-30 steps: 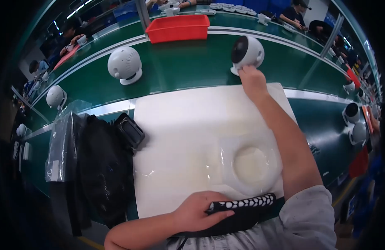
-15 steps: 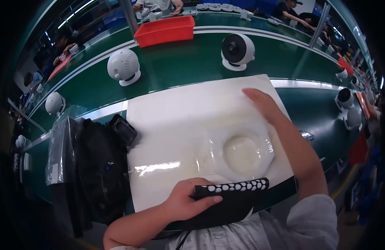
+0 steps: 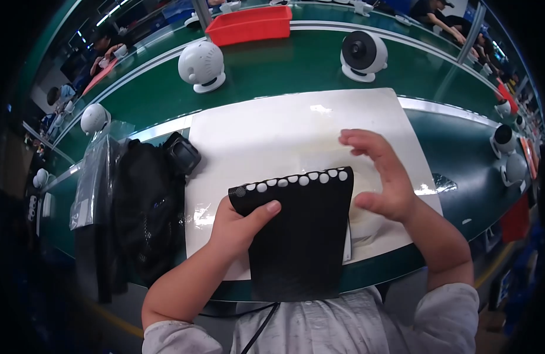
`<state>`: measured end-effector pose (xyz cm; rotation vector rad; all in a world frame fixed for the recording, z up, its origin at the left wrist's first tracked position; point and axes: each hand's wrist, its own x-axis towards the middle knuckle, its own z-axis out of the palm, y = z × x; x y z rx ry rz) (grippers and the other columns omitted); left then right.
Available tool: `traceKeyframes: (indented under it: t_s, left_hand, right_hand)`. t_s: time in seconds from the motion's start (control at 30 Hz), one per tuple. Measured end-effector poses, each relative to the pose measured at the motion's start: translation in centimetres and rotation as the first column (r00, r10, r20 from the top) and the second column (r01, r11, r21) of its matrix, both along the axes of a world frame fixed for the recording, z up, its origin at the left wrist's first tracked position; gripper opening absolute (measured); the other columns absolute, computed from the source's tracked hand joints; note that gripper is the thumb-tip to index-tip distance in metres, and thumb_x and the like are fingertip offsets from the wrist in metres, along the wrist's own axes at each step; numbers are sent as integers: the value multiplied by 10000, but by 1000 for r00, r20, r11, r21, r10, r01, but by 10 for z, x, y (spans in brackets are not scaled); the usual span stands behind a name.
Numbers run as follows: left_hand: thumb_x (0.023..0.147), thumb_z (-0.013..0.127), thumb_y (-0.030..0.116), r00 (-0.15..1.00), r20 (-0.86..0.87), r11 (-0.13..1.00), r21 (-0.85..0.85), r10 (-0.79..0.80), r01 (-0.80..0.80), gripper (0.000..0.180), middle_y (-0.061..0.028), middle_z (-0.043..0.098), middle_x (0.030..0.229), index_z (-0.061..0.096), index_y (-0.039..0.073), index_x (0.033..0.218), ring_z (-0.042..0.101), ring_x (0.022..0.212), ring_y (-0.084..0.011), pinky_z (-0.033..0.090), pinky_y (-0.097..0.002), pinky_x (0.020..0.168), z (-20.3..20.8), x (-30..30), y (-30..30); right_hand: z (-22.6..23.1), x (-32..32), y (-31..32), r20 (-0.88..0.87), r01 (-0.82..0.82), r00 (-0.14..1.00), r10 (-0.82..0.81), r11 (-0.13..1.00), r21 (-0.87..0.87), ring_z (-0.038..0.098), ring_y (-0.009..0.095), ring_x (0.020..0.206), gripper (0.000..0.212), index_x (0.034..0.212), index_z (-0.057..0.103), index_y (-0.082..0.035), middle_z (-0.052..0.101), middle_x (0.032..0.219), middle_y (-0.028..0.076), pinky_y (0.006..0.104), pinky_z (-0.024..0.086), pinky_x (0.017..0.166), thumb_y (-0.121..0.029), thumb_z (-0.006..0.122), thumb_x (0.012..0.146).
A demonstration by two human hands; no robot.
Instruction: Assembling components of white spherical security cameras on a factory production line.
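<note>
My left hand [image 3: 236,229] grips a flat black sheet-like piece [image 3: 302,236] by its upper left corner, the thumb lying across its front. A row of round white spots runs along the piece's rolled or folded top edge; whether it is a cover or a pouch cannot be made out. To its right, my right hand [image 3: 387,183] is raised with nothing in it, fingers apart and thumb spread. Behind the black piece a clear plastic wrapping [image 3: 366,221] lies on a white board [image 3: 237,141], mostly hidden.
Left of the board lie a black mesh bag [image 3: 145,218], a small black square device [image 3: 183,154] and clear plastic bags [image 3: 95,189]. White round cameras [image 3: 201,65] stand on the green table [image 3: 272,68], with a red bin [image 3: 249,26] beyond. Other people work at the far benches.
My left hand has raised the black piece and tilted it up, so it now covers much of the clear wrapping. My right hand has opened its fingers beside it. The view has shifted slightly.
</note>
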<state>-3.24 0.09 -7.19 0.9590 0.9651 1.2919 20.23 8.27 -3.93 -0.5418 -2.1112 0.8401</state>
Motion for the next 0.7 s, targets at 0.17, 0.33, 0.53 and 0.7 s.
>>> traceKeyframes:
  t_s: [0.17,0.33,0.53,0.7]
  left_hand:
    - [773,611,75,1000,-23,998,-70,-9,7,229,-47,595,904,556,7,985,551,824,-113,442,-251,738,9,8,0]
    - [757,629,72,1000,-9,1000,-13,10,-10,325,-53,564,934,488,12,1045,535,856,-120,439,-254,755,3,12,2]
    - [748,636,57,1000,-4,999,24,25,-25,331,-45,557,922,482,21,1038,530,850,-108,438,-245,749,-2,11,0]
    - [735,653,60,998,-49,999,-6,35,-35,219,-10,576,814,546,25,923,533,758,-77,435,-220,697,-3,9,0]
  right_hand:
    - [6,-14,-23,334,135,941,-59,968,-211,445,190,1046,611,1147,444,-68,429,1144,87,299,367,870,-151,739,618]
    - [-10,-13,-16,150,120,987,-62,901,-418,526,118,853,419,1079,511,-95,527,1012,33,240,433,693,-144,681,699]
    - [-6,-11,-18,55,77,997,-56,850,-521,519,61,730,279,1009,545,-64,554,873,17,189,428,628,-85,638,747]
    - [-8,-10,-19,78,86,996,-52,844,-530,517,66,740,224,968,560,-45,553,866,14,199,421,643,-84,629,758]
